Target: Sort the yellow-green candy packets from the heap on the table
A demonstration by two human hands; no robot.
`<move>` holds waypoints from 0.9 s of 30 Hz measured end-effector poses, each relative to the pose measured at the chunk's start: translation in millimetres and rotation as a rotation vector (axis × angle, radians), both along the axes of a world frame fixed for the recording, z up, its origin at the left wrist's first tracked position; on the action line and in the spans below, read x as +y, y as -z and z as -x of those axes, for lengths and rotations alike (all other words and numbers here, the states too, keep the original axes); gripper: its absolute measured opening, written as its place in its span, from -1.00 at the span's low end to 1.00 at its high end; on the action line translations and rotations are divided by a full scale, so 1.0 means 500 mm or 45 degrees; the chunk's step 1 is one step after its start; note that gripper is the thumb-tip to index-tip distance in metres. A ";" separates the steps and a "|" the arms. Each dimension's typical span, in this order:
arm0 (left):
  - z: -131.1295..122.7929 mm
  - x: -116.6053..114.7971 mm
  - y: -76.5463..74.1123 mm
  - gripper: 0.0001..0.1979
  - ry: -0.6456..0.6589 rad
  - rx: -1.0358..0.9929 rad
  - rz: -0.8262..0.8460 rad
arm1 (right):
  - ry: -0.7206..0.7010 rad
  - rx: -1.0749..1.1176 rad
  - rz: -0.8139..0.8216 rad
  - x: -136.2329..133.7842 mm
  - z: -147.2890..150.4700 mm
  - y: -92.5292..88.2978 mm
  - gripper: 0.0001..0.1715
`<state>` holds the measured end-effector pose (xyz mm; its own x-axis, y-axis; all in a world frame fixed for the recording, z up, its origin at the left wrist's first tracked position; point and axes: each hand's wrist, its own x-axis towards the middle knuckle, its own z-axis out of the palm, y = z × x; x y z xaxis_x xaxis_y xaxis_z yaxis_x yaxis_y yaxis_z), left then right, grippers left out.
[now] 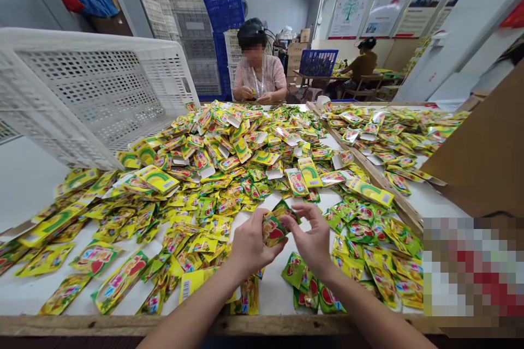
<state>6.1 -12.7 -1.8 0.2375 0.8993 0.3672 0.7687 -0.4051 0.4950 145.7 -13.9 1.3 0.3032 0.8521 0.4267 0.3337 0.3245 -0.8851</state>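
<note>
My left hand (251, 242) is closed around a small yellow, red and green printed box (273, 230), held tilted above the table. At the box's upper end, a dark green sachet (283, 208) sits between the box and the fingers of my right hand (311, 237). The right thumb presses on it near the box's edge, with the index finger curved above. How far the sachet is inside the box, I cannot tell. Below my hands lie green watermelon-print sachets (295, 270) and yellow sachets (245, 294). A flat yellow box (192, 283) rests beside my left forearm.
A big heap of printed boxes (229, 142) and sachets spreads ahead. A white crate (94, 92) lies tipped at the left. A wooden divider strip (376, 177) and brown cardboard (483, 152) are at the right. A co-worker (260, 73) sits opposite, another person (362, 68) farther back.
</note>
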 end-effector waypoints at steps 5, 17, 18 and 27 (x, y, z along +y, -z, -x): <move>-0.005 -0.001 -0.001 -0.62 -0.082 -0.015 -0.050 | -0.129 -0.327 -0.105 -0.012 0.007 0.003 -0.78; 0.014 0.013 0.022 -0.66 0.060 0.180 -0.150 | -0.554 -0.418 0.466 -0.010 0.012 -0.010 -0.75; 0.014 0.014 0.016 -0.66 0.073 0.159 -0.151 | -0.560 -0.358 0.462 -0.006 0.009 -0.009 -0.74; 0.026 0.020 -0.023 -0.60 0.154 -0.739 0.480 | -0.673 0.238 0.410 0.023 -0.022 -0.019 -0.63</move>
